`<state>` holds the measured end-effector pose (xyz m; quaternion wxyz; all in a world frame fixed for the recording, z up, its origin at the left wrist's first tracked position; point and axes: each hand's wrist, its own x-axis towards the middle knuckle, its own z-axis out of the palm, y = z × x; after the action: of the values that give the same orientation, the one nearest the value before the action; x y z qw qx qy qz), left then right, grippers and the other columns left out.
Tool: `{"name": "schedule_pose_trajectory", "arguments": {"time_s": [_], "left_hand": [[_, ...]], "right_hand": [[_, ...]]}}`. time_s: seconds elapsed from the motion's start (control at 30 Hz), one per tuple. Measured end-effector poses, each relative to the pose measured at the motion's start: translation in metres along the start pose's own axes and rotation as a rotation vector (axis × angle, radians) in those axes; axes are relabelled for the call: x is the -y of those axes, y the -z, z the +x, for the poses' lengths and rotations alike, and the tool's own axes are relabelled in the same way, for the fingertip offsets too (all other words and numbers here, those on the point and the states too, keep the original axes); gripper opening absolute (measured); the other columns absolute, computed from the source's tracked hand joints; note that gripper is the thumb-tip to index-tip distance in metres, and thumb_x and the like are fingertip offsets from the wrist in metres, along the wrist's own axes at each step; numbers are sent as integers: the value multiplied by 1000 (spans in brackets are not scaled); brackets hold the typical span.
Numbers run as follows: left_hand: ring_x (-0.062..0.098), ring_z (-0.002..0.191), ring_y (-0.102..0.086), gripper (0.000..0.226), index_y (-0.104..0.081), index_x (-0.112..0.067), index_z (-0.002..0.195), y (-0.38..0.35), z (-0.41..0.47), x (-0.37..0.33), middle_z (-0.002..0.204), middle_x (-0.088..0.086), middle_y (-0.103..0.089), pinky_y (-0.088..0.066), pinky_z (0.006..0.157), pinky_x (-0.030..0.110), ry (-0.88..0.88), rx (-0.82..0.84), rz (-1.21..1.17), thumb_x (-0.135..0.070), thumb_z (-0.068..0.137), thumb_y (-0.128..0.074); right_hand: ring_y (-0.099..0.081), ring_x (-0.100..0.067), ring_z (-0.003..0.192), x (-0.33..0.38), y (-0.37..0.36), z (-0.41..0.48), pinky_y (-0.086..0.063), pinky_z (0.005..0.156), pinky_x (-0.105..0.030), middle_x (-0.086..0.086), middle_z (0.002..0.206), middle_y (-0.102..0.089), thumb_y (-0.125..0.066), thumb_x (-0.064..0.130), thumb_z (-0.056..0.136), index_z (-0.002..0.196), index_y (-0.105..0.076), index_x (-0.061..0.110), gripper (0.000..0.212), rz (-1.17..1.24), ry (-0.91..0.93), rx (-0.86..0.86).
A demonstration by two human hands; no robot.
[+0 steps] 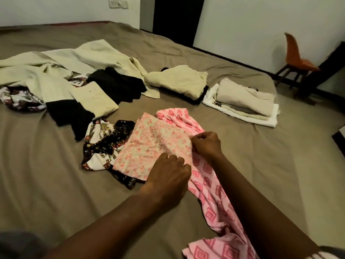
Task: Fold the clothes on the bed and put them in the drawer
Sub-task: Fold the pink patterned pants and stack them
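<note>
Fingers point(196, 139) of right hand point(206, 145) pinch pink diamond-printed cloth garment point(207, 184); left hand point(168, 174), fingers curled, grips its near fold on brown-sheeted bed point(56, 174).

A wide bed point(46, 165) in a brown sheet lies under the left hand point(168, 172) and right hand point(205, 144). Far beyond them rise white walls point(261, 25), with a dark doorway point(177, 15) between. A switch plate point(118, 2) sits high beyond the left hand. An orange chair point(296, 57) on dark legs stands far right of the right hand, by the wall. The light is dim and warm
</note>
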<state>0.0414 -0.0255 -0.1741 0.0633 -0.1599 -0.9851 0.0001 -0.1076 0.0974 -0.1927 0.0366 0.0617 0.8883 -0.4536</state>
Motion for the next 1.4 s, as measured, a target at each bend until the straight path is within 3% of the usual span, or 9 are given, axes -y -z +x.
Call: {"name": "schedule_pose_trajectory", "arguments": {"time_s": [0.17,0.33,0.57,0.7,0.8,0.93,1.13,1.27,1.4], "left_hand": [[23,91,-59,36,-59,-19,107,18,-6,-1,104,5,-62,-31,77,37,-127,-44,16,-50,102,-42],[27,96,-61,33,-52,-16,119,15,-9,-4,114,7,-59,-33,71,35,-33,41,-19,-43,102,-46],[13,72,-54,31,-54,-26,86,15,-7,5,86,-5,-65,-41,68,29,56,99,-312,-57,92,-53],[12,113,-58,55,-57,-32,128,-7,8,46,126,-8,-62,-47,95,39,204,-206,-470,-71,95,-38],[16,155,-20,80,-19,-33,161,-35,12,77,169,-3,-22,-15,125,52,243,11,-423,-77,95,-9],[22,157,17,86,12,-33,162,-51,0,125,170,-3,17,15,121,65,410,176,-88,-80,90,12],[22,159,0,86,-14,-30,163,-31,6,128,173,2,-3,7,123,59,494,-122,-156,-79,94,-3],[19,159,-5,78,-14,-43,161,-36,30,107,172,-6,-6,-6,126,59,193,9,-234,-78,92,2],[24,159,3,71,-12,-44,161,-45,32,115,172,-4,5,0,124,58,483,-35,-248,-77,97,-10]], "right_hand": [[-73,-21,73,12,12,27,-64,75,-47,-2,78,-75,-67,26,94,84,-74,17,15,-59,-29,-103],[-73,-19,64,9,2,18,-63,66,-37,-7,78,-77,-76,40,91,92,-70,10,31,-63,-145,179],[-75,-23,69,7,-5,17,-65,72,-45,-6,87,-75,-69,32,95,96,-67,18,14,89,-87,-44],[-71,-32,98,0,-12,-1,-58,88,-45,-8,114,-72,-49,75,80,122,-63,12,76,-99,-130,1],[-63,-36,115,-8,-31,-23,-47,86,-39,-11,129,-65,-50,64,94,132,-55,13,63,-339,-18,-51],[-62,-35,116,-15,-40,-28,-48,91,-42,-9,128,-67,-58,56,97,131,-56,18,51,-268,35,-155],[-72,-27,89,-17,-36,-22,-58,81,-41,-2,99,-75,-55,81,77,105,-68,19,70,19,-127,-32],[-74,-27,101,-16,-26,-24,-62,87,-48,-7,115,-76,-81,18,86,118,-69,12,35,484,-229,259],[-74,-32,103,-2,-12,-32,-62,87,-47,-11,113,-77,-67,-2,93,118,-68,5,26,714,-294,407]]}}
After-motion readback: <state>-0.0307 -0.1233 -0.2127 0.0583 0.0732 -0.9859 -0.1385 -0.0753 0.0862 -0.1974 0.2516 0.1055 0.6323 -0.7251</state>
